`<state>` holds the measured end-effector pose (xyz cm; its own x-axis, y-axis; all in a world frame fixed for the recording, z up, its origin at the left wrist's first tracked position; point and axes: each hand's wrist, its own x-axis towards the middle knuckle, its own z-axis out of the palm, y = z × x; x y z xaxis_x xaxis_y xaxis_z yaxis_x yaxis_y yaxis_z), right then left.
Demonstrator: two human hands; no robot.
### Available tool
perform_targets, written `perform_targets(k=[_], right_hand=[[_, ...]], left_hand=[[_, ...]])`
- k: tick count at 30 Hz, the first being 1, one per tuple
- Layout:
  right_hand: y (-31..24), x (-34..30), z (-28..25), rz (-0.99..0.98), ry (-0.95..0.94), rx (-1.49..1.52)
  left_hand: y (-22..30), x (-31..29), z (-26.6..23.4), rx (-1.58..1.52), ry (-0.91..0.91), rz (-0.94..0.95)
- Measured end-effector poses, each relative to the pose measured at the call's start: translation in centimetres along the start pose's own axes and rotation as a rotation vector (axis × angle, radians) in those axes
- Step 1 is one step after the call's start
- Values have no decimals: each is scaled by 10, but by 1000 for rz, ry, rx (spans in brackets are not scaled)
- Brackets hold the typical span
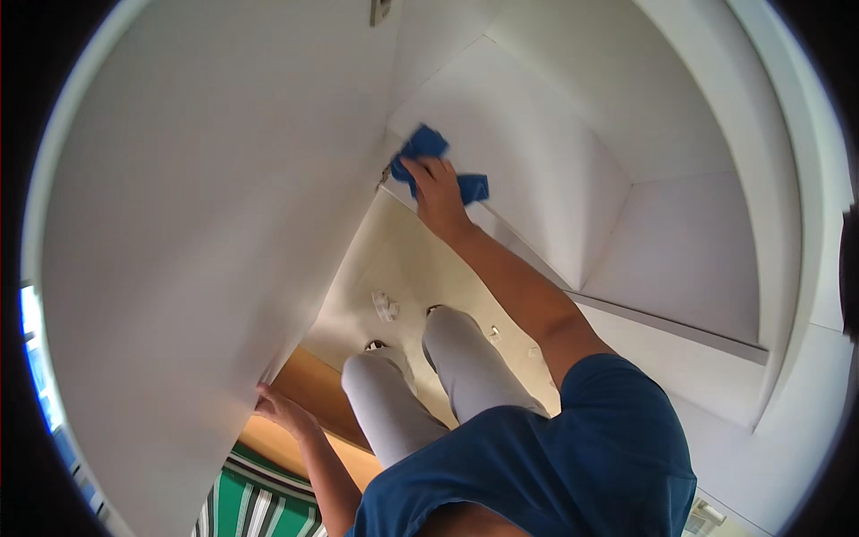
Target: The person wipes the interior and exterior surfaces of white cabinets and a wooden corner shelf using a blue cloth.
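- The right hand (438,195) is closed on a blue cloth (424,140), its fingers bent over the middle so that the two ends spread out on either side.
- The cloth is at the front edge of a white cabinet (514,125), in the corner just beside a metal hinge (385,176).
- The left hand (284,413) is low down at the free edge of the white door (197,224), fingertips touching it; how firmly they grip, I cannot tell.
- The door stands open on the left and shows a plain white face; a second metal fitting (381,11) sits near the top.
- On the pale floor (394,246), between the feet and the cabinet, lies a small whitish item (386,306); any print on it is too small to tell.
- Near the left hand are a wooden panel (313,385) and a green, black and white striped fabric (259,492).
- The person wears a plain blue shirt (537,465) and light grey trousers (389,403).
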<state>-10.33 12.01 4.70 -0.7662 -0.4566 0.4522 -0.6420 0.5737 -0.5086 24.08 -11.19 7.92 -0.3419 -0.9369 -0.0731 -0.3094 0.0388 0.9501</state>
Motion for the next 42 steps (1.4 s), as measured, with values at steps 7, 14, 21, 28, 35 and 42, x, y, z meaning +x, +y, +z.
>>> perform_targets(k=[7,14,21,28,35,42], right_hand=[[136,-194,32,526,-94,-219],[250,-309,122,1302,-51,-642],[350,-344,154,1133,104,-823],[461,-274,105,1228,25,-683],[375,-140,203,893,258,-519],[458,-55,279,322,-15,-273]], left_hand=[[-50,71,23,21,445,347],[-59,116,47,-62,716,498],[-81,155,22,-40,782,608],[-90,169,-7,224,888,630],[-76,134,25,-13,759,676],[-76,146,22,-38,768,628]])
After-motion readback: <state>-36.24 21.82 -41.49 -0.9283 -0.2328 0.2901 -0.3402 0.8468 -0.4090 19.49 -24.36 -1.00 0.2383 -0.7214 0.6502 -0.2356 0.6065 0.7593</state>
